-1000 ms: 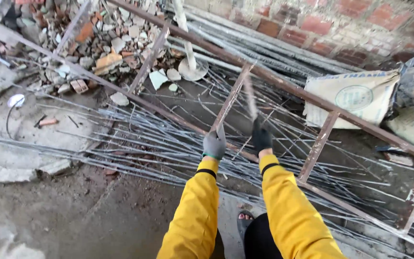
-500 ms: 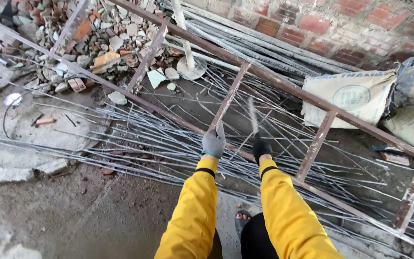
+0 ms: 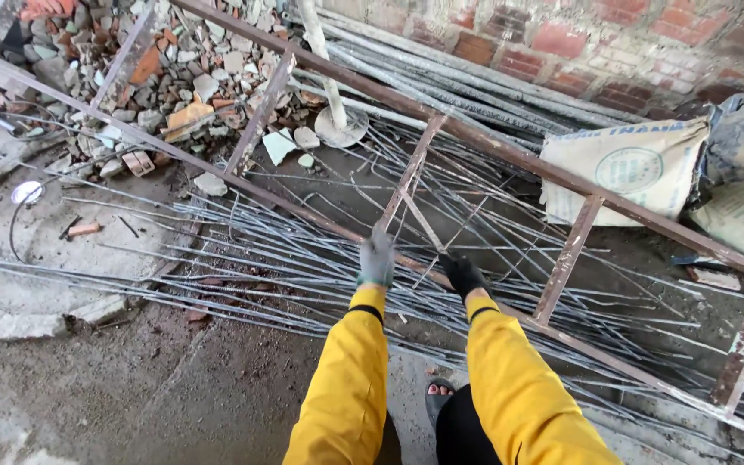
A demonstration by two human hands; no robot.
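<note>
My left hand (image 3: pixel 378 260), in a grey glove, is closed around a thin steel rod whose end sticks up just above the fist. Beside it my right hand (image 3: pixel 462 275), in a black glove, grips a short thin rod (image 3: pixel 424 226) that slants up and to the left. Both hands hover over a loose pile of long thin steel rods (image 3: pixel 243 277) on the ground. A rusty ladder-like metal frame (image 3: pixel 568 257) lies across the pile, and one of its long rails passes right under my hands. My sleeves are yellow.
Brick and stone rubble (image 3: pixel 191 77) is heaped at the upper left. A brick wall (image 3: pixel 579 39) runs along the top, with pale sacks (image 3: pixel 630 168) at the right. A round concrete slab (image 3: pixel 62 250) lies at the left. My sandalled foot (image 3: pixel 439 400) shows below.
The rod in my right hand has swung down from nearly upright to a low slant. Both hands have stayed close together over the pile.
</note>
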